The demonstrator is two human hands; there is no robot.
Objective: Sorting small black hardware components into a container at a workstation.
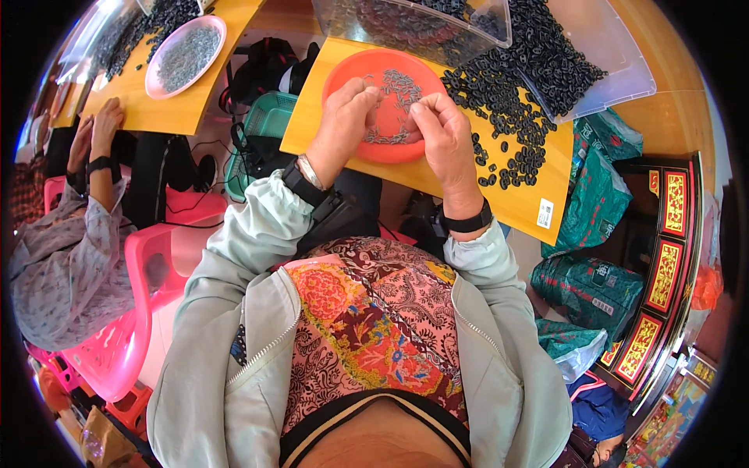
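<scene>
My left hand (345, 117) and my right hand (441, 132) are both over the near rim of an orange-red round dish (351, 74) that lies on a yellow board (515, 199). The dish holds several small grey metal pieces (398, 84). Each hand has its fingertips pinched together close to the other, above the grey pieces. What sits between the fingers is too small to make out. A heap of small black rubber rings (507, 101) spreads over the board to the right of the dish.
A clear plastic box (406, 23) of black rings stands behind the dish, and a clear tray (616, 54) lies to its right. At left another person's hands (97, 132) rest by a second yellow board with a pink dish (186, 56). Pink plastic chairs (133, 312) stand left; green sacks (593, 195) right.
</scene>
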